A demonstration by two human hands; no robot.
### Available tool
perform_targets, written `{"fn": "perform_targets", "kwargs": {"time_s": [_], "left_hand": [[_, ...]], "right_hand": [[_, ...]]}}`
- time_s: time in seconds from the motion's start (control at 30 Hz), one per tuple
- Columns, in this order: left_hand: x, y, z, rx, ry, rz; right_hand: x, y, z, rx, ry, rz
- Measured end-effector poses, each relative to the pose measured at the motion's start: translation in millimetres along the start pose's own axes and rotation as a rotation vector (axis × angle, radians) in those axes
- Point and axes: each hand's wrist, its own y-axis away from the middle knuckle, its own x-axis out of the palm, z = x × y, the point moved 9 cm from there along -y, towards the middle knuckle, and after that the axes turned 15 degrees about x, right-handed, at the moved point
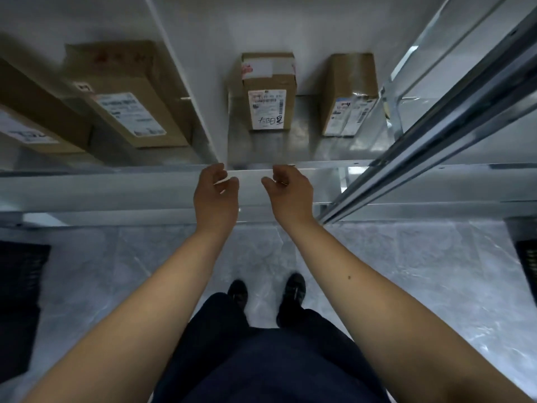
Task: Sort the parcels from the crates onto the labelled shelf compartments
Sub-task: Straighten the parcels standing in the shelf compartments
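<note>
Hovering empty, my left hand (216, 189) and right hand (286, 187) hang loosely curled; reaching carelessly beyond the fingertips, I might topple the upright brown cardboard parcel (268, 94).

The bare left forearm (162, 286) and bare right forearm (363, 280) reach straight ahead, side by side. The left hand (216, 196) and right hand (290, 193) hover level, near each other but apart, palms facing inward, fingers loosely curled, holding nothing

parcels (268, 94) brown, white labels | shelf (290, 146) grey | crate (20, 301) black
</note>
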Motion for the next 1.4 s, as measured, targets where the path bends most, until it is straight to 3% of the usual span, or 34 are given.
{"fn": "perform_targets", "kwargs": {"time_s": [0.33, 0.57, 0.73, 1.0, 1.2, 1.4], "left_hand": [[-126, -48, 64, 0.002, -0.069, 0.029], [-189, -121, 78, 0.043, -0.06, 0.054], [-177, -164, 57, 0.131, 0.026, 0.146], [-156, -202, 52, 0.275, -0.124, 0.153], [-153, -205, 70, 0.359, -0.126, 0.007], [-149, -213, 78, 0.47, -0.18, -0.038]], "right_hand": [[115, 72, 40, 0.02, -0.078, 0.117], [186, 69, 112, 0.091, -0.212, -0.066], [189, 35, 139, 0.094, -0.201, -0.128], [203, -7, 153, 0.022, -0.166, -0.098], [208, -24, 130, -0.007, -0.19, -0.137], [210, -31, 127, -0.046, -0.117, -0.234]]}}
